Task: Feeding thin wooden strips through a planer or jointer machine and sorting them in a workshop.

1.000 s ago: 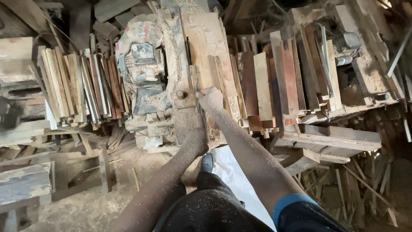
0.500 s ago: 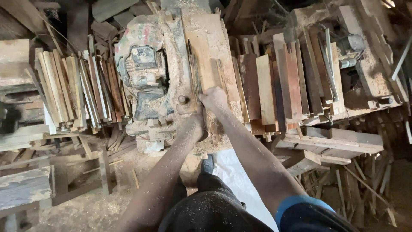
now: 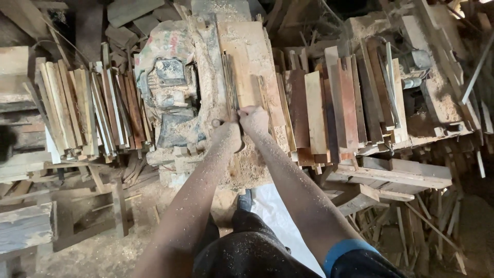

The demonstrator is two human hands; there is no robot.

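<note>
Sawdust-covered dirt floor [image 3: 98, 252], lower left of frame. Wooden stool frame [image 3: 85, 216] stands on it. Stacked wood slats [image 3: 87, 110] at left; more planks [image 3: 339, 103] right of centre. Loose offcuts [image 3: 411, 226] piled lower right. Dim, even light; no walls or windows visible.

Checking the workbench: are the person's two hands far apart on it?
No, the left hand and right hand sit side by side on the thin strip.
</note>
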